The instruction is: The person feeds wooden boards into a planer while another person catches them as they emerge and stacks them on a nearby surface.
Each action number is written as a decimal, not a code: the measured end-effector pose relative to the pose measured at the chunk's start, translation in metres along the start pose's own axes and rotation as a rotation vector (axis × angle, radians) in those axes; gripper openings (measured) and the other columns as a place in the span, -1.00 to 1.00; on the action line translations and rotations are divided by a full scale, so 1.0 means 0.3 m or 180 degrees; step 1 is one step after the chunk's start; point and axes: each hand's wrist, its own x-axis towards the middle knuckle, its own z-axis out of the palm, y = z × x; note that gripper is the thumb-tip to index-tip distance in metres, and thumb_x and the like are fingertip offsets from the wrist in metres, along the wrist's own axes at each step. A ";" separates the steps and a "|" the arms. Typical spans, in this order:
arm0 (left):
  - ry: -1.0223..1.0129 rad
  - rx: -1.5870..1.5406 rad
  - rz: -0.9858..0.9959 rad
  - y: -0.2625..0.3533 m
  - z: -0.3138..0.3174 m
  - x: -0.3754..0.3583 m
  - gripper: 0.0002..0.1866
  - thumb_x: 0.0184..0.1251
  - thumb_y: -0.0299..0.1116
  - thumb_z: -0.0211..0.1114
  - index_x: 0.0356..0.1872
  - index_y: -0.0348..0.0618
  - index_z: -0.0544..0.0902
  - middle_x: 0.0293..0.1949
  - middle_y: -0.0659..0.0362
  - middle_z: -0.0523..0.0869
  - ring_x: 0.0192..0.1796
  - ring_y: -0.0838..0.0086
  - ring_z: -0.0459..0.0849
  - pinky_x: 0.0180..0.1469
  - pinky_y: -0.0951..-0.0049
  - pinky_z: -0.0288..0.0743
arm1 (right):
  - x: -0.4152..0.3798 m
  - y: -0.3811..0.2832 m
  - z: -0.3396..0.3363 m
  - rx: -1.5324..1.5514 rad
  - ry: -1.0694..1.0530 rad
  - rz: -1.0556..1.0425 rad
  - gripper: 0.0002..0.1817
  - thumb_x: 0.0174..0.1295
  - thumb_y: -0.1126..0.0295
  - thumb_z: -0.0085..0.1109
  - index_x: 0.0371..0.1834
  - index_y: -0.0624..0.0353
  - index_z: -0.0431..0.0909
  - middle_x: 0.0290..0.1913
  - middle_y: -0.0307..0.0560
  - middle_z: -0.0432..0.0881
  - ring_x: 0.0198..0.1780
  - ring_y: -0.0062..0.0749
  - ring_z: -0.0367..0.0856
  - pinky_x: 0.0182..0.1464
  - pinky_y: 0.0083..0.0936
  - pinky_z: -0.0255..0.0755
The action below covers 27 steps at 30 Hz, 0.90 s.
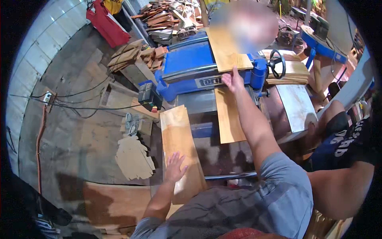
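My left hand (175, 166) lies flat with its fingers spread on a long wooden board (177, 135), which slopes away in front of me. My right hand (234, 81) reaches forward to the near end of another wooden board (227, 47). Its thumb rests over that board's edge, with the other fingers curled just below. This board lies across the top of a blue planer machine (189, 57). Under my right forearm, a third wooden board (229, 115) sits on the machine's metal bed.
A handwheel (277, 63) sticks out at the machine's right, beside stacked boards (292, 71). Wood scraps (169, 20) are heaped behind. Cables (91, 107) cross on the left. A person in a dark shirt (338, 139) is close on my right; another stands beyond the machine.
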 end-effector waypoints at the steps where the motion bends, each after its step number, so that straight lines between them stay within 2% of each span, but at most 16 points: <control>1: 0.0010 -0.0001 -0.0010 -0.001 0.001 0.000 -0.38 0.29 -0.02 0.21 0.35 0.06 0.39 0.45 -0.06 0.21 0.51 0.06 0.09 0.49 -0.01 -0.15 | 0.027 -0.026 0.033 -0.0086 0.0084 0.0085 -0.47 0.30 -0.01 0.17 -0.01 0.28 0.41 -0.13 0.12 0.60 -0.16 -0.09 0.66 -0.18 -0.31 0.68; 3: 0.0038 0.0042 0.0023 -0.006 0.006 0.000 -0.39 0.30 -0.01 0.20 0.35 0.06 0.39 0.45 -0.06 0.22 0.51 0.05 0.10 0.49 -0.01 -0.14 | 0.053 -0.033 0.066 -0.0086 0.0115 -0.0148 -0.56 0.35 0.17 0.14 0.08 0.31 0.40 -0.13 0.08 0.62 -0.15 -0.13 0.66 -0.18 -0.32 0.68; 4: 0.0037 0.0035 0.0023 -0.010 0.010 0.001 -0.39 0.30 -0.01 0.20 0.35 0.06 0.39 0.45 -0.06 0.22 0.51 0.05 0.10 0.49 -0.01 -0.14 | 0.058 -0.032 0.068 -0.0093 0.0118 -0.0148 -0.56 0.35 0.17 0.14 0.08 0.31 0.40 -0.13 0.08 0.62 -0.15 -0.13 0.66 -0.18 -0.32 0.68; 6: 0.0123 0.0113 0.0082 -0.011 0.017 -0.002 -0.41 0.33 -0.01 0.16 0.34 0.05 0.39 0.43 -0.04 0.25 0.51 0.11 0.11 0.49 -0.01 -0.15 | 0.040 -0.024 0.063 -0.0305 0.0000 -0.0381 -0.67 0.37 0.31 0.09 0.07 0.30 0.40 -0.13 0.04 0.63 -0.14 -0.23 0.66 -0.17 -0.33 0.67; 9: 0.0080 0.0043 0.0042 -0.012 0.007 0.003 -0.42 0.32 -0.01 0.17 0.34 0.05 0.39 0.43 -0.02 0.25 0.50 0.11 0.12 0.49 -0.01 -0.14 | -0.070 0.007 0.037 -0.0221 -0.0163 -0.0608 -0.71 0.38 0.35 0.08 0.05 0.29 0.42 -0.10 0.00 0.64 -0.14 -0.30 0.67 -0.14 -0.35 0.66; 11: 0.0049 0.0080 0.0033 -0.019 0.011 0.012 -0.41 0.31 -0.01 0.19 0.34 0.06 0.39 0.44 -0.02 0.25 0.50 0.11 0.13 0.49 0.00 -0.13 | -0.166 0.029 0.013 -0.0291 -0.0129 -0.0555 -0.72 0.37 0.37 0.07 0.06 0.30 0.43 -0.09 -0.01 0.63 -0.14 -0.30 0.67 -0.11 -0.36 0.65; 13: -0.0015 0.0120 0.0017 -0.024 0.019 0.013 -0.40 0.30 0.00 0.20 0.34 0.06 0.39 0.44 -0.01 0.24 0.50 0.11 0.13 0.49 0.01 -0.12 | -0.292 0.054 0.001 -0.0187 -0.0261 -0.0836 -0.71 0.36 0.38 0.08 0.06 0.32 0.44 -0.07 -0.01 0.62 -0.13 -0.27 0.67 -0.11 -0.38 0.65; 15: 0.0035 0.0150 0.0007 -0.027 0.024 0.012 -0.38 0.28 0.02 0.22 0.34 0.07 0.38 0.45 0.00 0.24 0.50 0.11 0.13 0.50 0.03 -0.12 | -0.389 0.091 -0.042 -0.0302 -0.0166 -0.0757 -0.66 0.36 0.38 0.10 0.10 0.35 0.42 -0.02 0.00 0.60 -0.09 -0.28 0.66 -0.10 -0.38 0.65; 17: -0.0001 0.0133 0.0006 -0.017 0.016 0.017 -0.37 0.27 0.02 0.24 0.35 0.08 0.38 0.45 0.00 0.23 0.50 0.12 0.12 0.50 0.04 -0.13 | -0.512 0.111 -0.068 -0.0690 -0.0253 -0.0945 -0.63 0.35 0.38 0.11 0.13 0.38 0.40 0.02 0.00 0.59 -0.04 -0.31 0.64 -0.10 -0.39 0.65; 18: 0.0026 0.0178 0.0028 -0.021 0.021 0.015 -0.37 0.27 0.02 0.24 0.35 0.08 0.38 0.45 0.00 0.23 0.51 0.12 0.12 0.50 0.04 -0.13 | -0.581 0.111 -0.072 -0.0859 -0.0218 -0.0934 -0.61 0.37 0.41 0.07 0.22 0.28 0.35 0.05 -0.06 0.57 -0.03 -0.37 0.63 -0.11 -0.44 0.63; 20: 0.0198 0.0090 0.0115 -0.018 0.018 0.010 -0.41 0.27 -0.07 0.24 0.32 0.03 0.41 0.43 -0.05 0.25 0.48 0.07 0.16 0.47 -0.02 -0.09 | -0.697 0.118 -0.087 -0.0775 -0.0229 -0.1029 -0.62 0.36 0.41 0.08 0.21 0.27 0.36 0.03 -0.07 0.58 -0.05 -0.38 0.64 -0.11 -0.44 0.63; 23: 0.0233 -0.0085 0.0051 -0.033 0.034 0.012 -0.44 0.28 -0.07 0.24 0.29 0.03 0.45 0.43 -0.01 0.26 0.49 0.11 0.14 0.49 0.02 -0.14 | -0.820 0.145 -0.148 -0.0713 -0.0272 -0.1180 -0.66 0.35 0.40 0.12 0.13 0.29 0.42 -0.07 -0.12 0.61 -0.10 -0.44 0.64 -0.15 -0.49 0.60; 24: 0.0452 0.0007 0.0002 -0.030 0.054 0.030 -0.48 0.28 -0.16 0.26 0.25 -0.04 0.48 0.35 -0.03 0.39 0.42 0.10 0.30 0.45 0.08 0.04 | -0.867 0.141 -0.158 -0.1005 -0.0324 -0.1214 -0.68 0.34 0.39 0.13 0.10 0.29 0.44 -0.08 -0.13 0.61 -0.10 -0.48 0.62 -0.14 -0.53 0.56; 25: 0.0435 0.0017 0.0011 -0.014 0.051 0.069 -0.48 0.28 -0.16 0.26 0.25 -0.04 0.48 0.35 -0.03 0.39 0.42 0.10 0.30 0.45 0.08 0.04 | -0.906 0.142 -0.169 -0.1297 -0.0381 -0.1253 -0.69 0.34 0.38 0.15 0.07 0.29 0.46 -0.10 -0.15 0.61 -0.11 -0.52 0.59 -0.12 -0.56 0.53; 26: 0.0231 -0.1159 -0.0303 0.012 0.040 0.123 -0.51 0.32 -0.20 0.25 0.24 -0.12 0.48 0.29 -0.03 0.46 0.34 0.14 0.40 0.38 0.15 0.18 | -0.927 0.168 -0.197 -0.1351 -0.0301 -0.1314 -0.69 0.33 0.35 0.16 0.04 0.31 0.49 -0.10 -0.16 0.61 -0.09 -0.52 0.55 -0.04 -0.54 0.45; 27: 0.0025 -0.2338 -0.0628 0.050 0.027 0.178 -0.54 0.35 -0.24 0.23 0.22 -0.19 0.48 0.22 -0.04 0.53 0.26 0.17 0.51 0.31 0.22 0.31 | -0.966 0.174 -0.194 -0.1350 -0.0298 -0.1304 -0.69 0.33 0.35 0.16 0.04 0.31 0.49 -0.10 -0.16 0.61 -0.09 -0.52 0.55 -0.04 -0.54 0.45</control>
